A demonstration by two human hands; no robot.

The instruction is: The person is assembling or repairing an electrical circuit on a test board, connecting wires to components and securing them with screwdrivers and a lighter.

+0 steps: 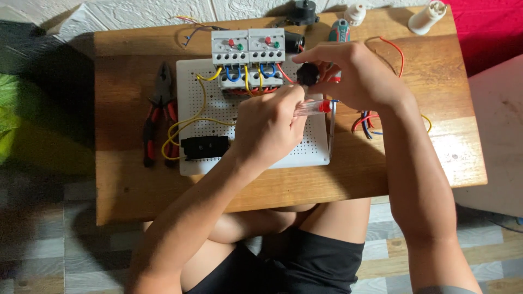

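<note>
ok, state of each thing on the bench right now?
left hand: shut on screwdriver
right hand: shut on black round part
contactor units: mounted on white perforated board, wired
pliers: lying on wooden table, untouched
black block: on board, yellow wires attached

screwdriver tip hidden by left hand, black part — perhaps a knob

A home corner used for electrical practice: a low wooden table on patterned floor tiles, the person sitting cross-legged (near side), pliers left, a white textured wall far.
</note>
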